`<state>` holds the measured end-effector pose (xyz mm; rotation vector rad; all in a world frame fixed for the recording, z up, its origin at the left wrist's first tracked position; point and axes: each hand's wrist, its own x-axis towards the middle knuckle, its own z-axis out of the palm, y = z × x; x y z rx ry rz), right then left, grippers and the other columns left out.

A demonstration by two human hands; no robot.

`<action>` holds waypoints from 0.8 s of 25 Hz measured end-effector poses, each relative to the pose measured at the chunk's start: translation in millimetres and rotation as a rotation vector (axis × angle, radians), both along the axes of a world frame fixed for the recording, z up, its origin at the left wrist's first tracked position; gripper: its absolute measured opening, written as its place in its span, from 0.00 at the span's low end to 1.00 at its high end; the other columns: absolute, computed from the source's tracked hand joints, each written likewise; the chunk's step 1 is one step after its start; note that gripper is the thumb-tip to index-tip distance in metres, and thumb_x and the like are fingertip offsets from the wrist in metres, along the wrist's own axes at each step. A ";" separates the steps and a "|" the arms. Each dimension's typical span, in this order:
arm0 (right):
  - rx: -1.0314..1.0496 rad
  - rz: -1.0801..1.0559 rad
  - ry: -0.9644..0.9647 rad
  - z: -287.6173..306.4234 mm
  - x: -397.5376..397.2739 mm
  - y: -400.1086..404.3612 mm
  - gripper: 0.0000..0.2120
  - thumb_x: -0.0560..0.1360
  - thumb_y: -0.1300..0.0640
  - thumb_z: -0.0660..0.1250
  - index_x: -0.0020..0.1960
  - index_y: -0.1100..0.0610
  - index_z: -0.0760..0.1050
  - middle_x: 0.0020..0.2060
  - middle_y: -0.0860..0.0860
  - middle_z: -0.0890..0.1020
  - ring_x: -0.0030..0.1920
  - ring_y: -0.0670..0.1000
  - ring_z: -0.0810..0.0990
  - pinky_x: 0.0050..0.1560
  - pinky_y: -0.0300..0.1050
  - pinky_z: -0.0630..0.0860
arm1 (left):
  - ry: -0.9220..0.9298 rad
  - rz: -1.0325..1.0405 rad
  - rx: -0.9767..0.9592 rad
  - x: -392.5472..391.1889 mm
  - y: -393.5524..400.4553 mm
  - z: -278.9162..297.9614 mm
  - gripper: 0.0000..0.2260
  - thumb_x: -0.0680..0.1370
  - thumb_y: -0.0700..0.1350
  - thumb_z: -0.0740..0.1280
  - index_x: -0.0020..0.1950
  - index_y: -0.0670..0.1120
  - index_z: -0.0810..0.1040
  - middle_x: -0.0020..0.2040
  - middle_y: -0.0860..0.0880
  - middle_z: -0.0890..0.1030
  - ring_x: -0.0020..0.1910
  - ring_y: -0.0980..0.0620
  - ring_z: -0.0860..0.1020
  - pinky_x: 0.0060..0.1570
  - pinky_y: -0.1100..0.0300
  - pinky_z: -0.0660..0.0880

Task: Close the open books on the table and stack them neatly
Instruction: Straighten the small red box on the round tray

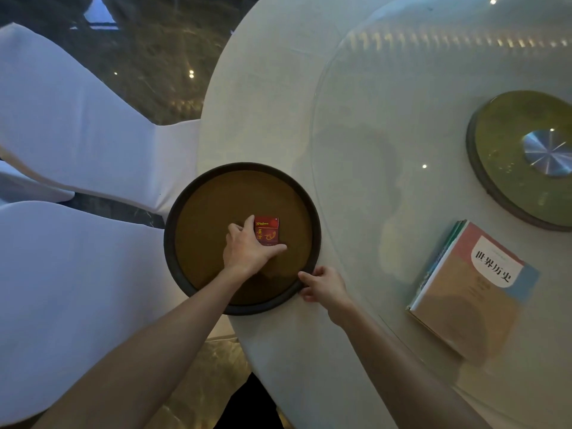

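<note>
I see the books (467, 292) lying closed in a stack on the glass top of the round table (266, 97), well off to the right of both my hands. The top cover shows pink, blue and tan with dark lettering, and the edges of a few more books peek out on its left side. Nothing lies between my right hand and the stack except bare glass.

Closer to me, a round brown tray (198, 283) with a dark rim sits at the near edge of the table, partly overhanging it. A small red box (266, 230) with gold markings lies flat near the tray's middle. Farther right, under the glass, I see a round green disc (501, 168) with a shiny metal hub. To the left, beyond the table, stand chairs in white covers (62, 125) on a dark marbled floor.

My left hand (247, 247) reaches over the tray with fingers spread moderately, fingertips on the left part of the red box and thumb stretched out below it; I cannot tell whether it grips the box or only rests on it. My right hand (325, 286) is curled narrowly, its fingers touching the tray's rim on the right side.
</note>
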<state>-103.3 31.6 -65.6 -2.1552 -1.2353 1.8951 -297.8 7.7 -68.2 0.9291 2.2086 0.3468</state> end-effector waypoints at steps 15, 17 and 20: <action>0.094 0.099 -0.020 8.0 3.7 21.8 0.04 0.81 0.62 0.65 0.56 0.59 0.75 0.49 0.61 0.83 0.43 0.61 0.88 0.41 0.56 0.87 | 0.048 -0.365 0.178 -31.7 10.0 3.5 0.36 0.72 0.44 0.76 0.77 0.51 0.66 0.69 0.49 0.71 0.67 0.49 0.68 0.66 0.48 0.73; 0.103 0.177 -0.087 7.8 4.1 23.8 0.04 0.80 0.60 0.66 0.53 0.60 0.76 0.46 0.61 0.84 0.43 0.61 0.87 0.46 0.60 0.86 | 0.038 -0.396 0.188 -31.7 15.1 2.2 0.36 0.72 0.44 0.76 0.78 0.51 0.66 0.68 0.49 0.71 0.66 0.49 0.67 0.65 0.51 0.73; 0.330 0.394 -0.306 10.9 0.5 27.8 0.11 0.79 0.52 0.69 0.57 0.57 0.76 0.49 0.53 0.82 0.46 0.53 0.82 0.50 0.51 0.81 | 0.040 -0.432 0.225 -28.9 25.5 2.6 0.35 0.72 0.43 0.75 0.78 0.49 0.67 0.69 0.49 0.72 0.65 0.49 0.69 0.65 0.51 0.73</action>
